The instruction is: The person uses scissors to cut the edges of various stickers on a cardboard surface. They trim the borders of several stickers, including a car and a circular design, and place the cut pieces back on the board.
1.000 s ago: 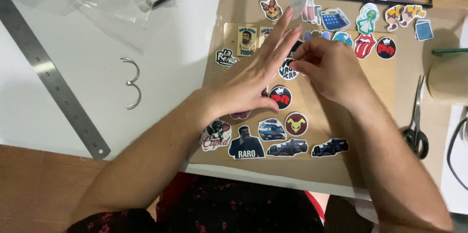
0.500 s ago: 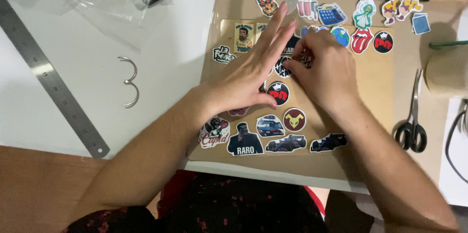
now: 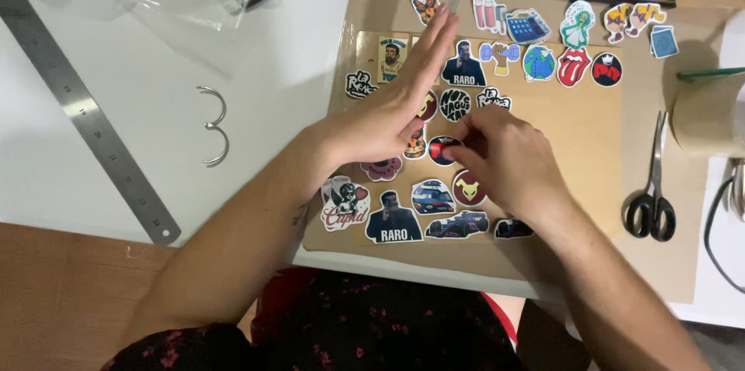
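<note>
Head view: the left hand (image 3: 388, 119) lay flat and open on the brown card sheet (image 3: 574, 138), fingers stretched toward one o'clock, most likely pressing the sheet down so that it could not shift; it held nothing. The right hand (image 3: 508, 165) sat just to its right, at about four o'clock from it, fingers drawn narrow and pinched at the edge of a round red and black sticker (image 3: 441, 150) near the middle of the sheet; whether the sticker was lifted or only touched could not be told. Other stickers lay in loose rows around both hands, a portrait sticker (image 3: 393, 220) at six o'clock from the left hand and a red lips sticker (image 3: 573, 67) toward one o'clock from the right, spaced apart, apparently so each stayed visible. Scissors (image 3: 653, 192) rested at three o'clock, clear of the sheet's working area. A steel ruler (image 3: 85, 115) and two metal rings (image 3: 213, 126) lay at nine o'clock on the white table (image 3: 272, 68).
</note>
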